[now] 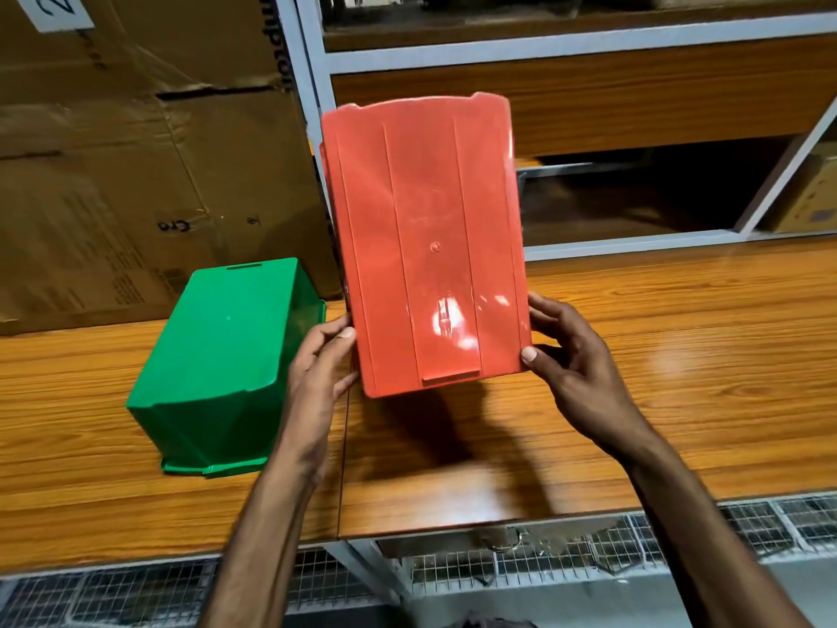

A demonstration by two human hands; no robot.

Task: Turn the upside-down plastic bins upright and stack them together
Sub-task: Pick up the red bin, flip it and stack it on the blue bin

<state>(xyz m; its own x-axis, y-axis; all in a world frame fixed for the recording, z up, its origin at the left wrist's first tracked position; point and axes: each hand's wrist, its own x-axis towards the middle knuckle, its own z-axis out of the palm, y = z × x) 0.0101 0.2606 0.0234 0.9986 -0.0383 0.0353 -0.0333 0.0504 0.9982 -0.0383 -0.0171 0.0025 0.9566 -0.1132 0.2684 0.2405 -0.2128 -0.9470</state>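
Both hands up: the red bin (425,247) is held above the wooden table (634,355), its base facing the camera, left hand (317,373) and right hand (575,369) fingers clamped on its lower side edges; the green bin (226,360) sits upside down just beyond the left fingers

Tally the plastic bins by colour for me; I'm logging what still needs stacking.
Red bin: 1, held off the table between the left hand and right hand, its underside facing the camera.
Green bin: 1, upside down on the wooden table.
Total: 2 bins.
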